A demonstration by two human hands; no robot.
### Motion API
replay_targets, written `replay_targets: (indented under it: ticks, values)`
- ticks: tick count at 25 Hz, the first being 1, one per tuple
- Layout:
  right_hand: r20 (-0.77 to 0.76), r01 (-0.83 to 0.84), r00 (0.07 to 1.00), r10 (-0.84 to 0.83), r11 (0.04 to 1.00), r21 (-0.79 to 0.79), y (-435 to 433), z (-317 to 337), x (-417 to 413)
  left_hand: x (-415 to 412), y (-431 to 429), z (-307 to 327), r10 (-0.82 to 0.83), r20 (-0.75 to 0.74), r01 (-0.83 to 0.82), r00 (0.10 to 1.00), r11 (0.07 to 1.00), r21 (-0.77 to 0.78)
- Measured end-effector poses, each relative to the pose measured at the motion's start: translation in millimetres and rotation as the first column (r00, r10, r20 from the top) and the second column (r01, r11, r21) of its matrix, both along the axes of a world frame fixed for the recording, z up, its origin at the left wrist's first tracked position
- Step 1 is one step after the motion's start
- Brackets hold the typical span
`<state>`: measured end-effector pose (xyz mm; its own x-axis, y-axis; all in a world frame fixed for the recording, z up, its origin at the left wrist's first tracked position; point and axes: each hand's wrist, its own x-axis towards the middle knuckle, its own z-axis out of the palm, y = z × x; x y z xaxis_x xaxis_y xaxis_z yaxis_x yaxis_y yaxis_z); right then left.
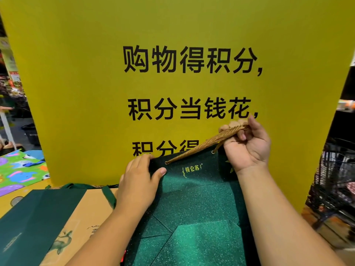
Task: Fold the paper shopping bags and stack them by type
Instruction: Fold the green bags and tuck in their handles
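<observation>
A glittery dark green paper bag [194, 204] with a small gold logo lies flattened in front of me, its creases showing. My left hand [138, 181] grips the bag's top left edge, thumb on the front face. My right hand [247, 144] pinches the gold rope handles [207, 143] and holds them pulled up and to the right above the bag's top edge. To the left lies a flat brown and dark green paper bag [57, 223] with a green ribbon handle.
A large yellow sign board [172, 35] with black characters stands right behind the bags. A colourful cartoon-print surface [19, 169] lies at the far left. A black wire mesh basket [334, 179] stands at the right.
</observation>
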<state>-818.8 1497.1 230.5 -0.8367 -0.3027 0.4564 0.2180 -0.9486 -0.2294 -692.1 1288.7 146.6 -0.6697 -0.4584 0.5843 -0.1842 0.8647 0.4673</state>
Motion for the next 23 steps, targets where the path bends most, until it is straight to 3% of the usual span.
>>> replay_targets:
  ticks: [3,6,8,10,11,12,13,14,15,16,17,20,23]
  values:
    - [0.087,0.072,0.993,-0.074,0.997,0.026,-0.5,-3.0,-2.4,8.1,6.2,3.7,0.045,-0.008,-0.045,0.999,0.996,-0.075]
    - [0.248,0.144,0.955,-0.163,0.985,0.095,-1.6,-0.1,-9.3,18.1,19.7,18.6,-0.041,-0.144,-0.015,0.989,0.930,-0.368]
    - [0.357,0.155,0.916,-0.181,0.983,0.099,-4.1,-0.4,-20.0,27.6,32.5,40.8,-0.119,0.086,0.142,0.989,0.925,-0.352]
    - [0.302,0.175,0.921,-0.248,0.953,0.247,-7.0,4.8,-24.6,32.1,40.5,48.6,-0.126,0.435,0.222,0.892,0.959,-0.178]
    - [0.165,0.230,0.927,-0.338,0.857,0.462,-7.6,10.5,-26.9,31.3,43.1,47.1,-0.140,0.557,0.228,0.818,0.970,-0.090]
    - [-0.062,0.318,0.917,-0.394,0.628,0.710,-6.5,18.1,-25.0,30.2,46.6,44.7,-0.155,0.634,0.228,0.757,0.973,-0.034]
    - [-0.324,0.427,0.880,-0.347,0.280,0.860,-3.0,26.5,-22.4,28.6,49.7,40.9,-0.152,0.692,0.227,0.706,0.974,-0.018]
    - [-0.525,0.523,0.825,-0.207,-0.072,0.849,1.9,33.3,-18.4,27.8,52.2,37.6,-0.129,0.736,0.221,0.664,0.975,-0.029]
    - [-0.642,0.591,0.765,-0.048,-0.343,0.730,8.1,39.4,-11.1,27.3,53.3,34.9,-0.110,0.762,0.217,0.638,0.975,-0.041]
    - [-0.691,0.633,0.718,0.089,-0.498,0.593,14.5,42.8,-2.8,26.4,53.3,34.3,-0.105,0.773,0.213,0.626,0.976,-0.040]
    - [-0.694,0.660,0.690,0.204,-0.572,0.488,21.2,42.4,7.1,24.9,51.5,34.1,-0.111,0.774,0.207,0.623,0.978,-0.027]
    - [-0.531,0.725,0.662,0.529,-0.631,0.277,33.1,7.6,28.0,21.3,44.7,31.4,-0.130,0.741,0.196,0.659,0.981,-0.002]
    - [-0.491,0.774,0.597,0.634,-0.615,0.148,42.6,-43.6,37.3,19.6,44.9,18.8,-0.115,0.658,0.178,0.744,0.984,-0.030]
